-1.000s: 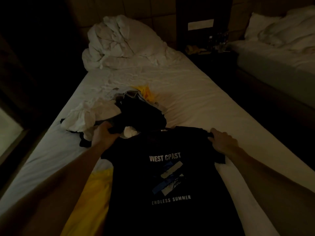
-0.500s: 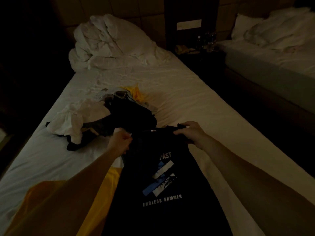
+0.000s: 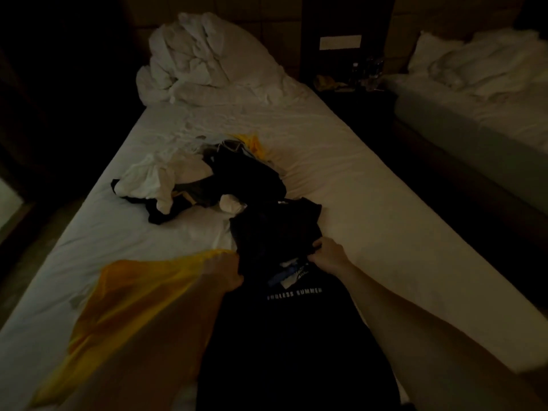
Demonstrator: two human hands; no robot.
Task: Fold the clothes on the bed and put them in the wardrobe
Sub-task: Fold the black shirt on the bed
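While both hands, left hand (image 3: 228, 275) and right hand (image 3: 329, 255), pinch black printed cotton T-shirt (image 3: 284, 336) mid-fold, crumpled mixed clothes pile (image 3: 207, 179) beyond fingertips unfolded; wardrobe step pending.

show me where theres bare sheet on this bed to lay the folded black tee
Bare sheet lies right of the black T-shirt, beyond the right hand, and between the clothes pile and crumpled duvet. The left is crowded by the yellow garment and the left hand.
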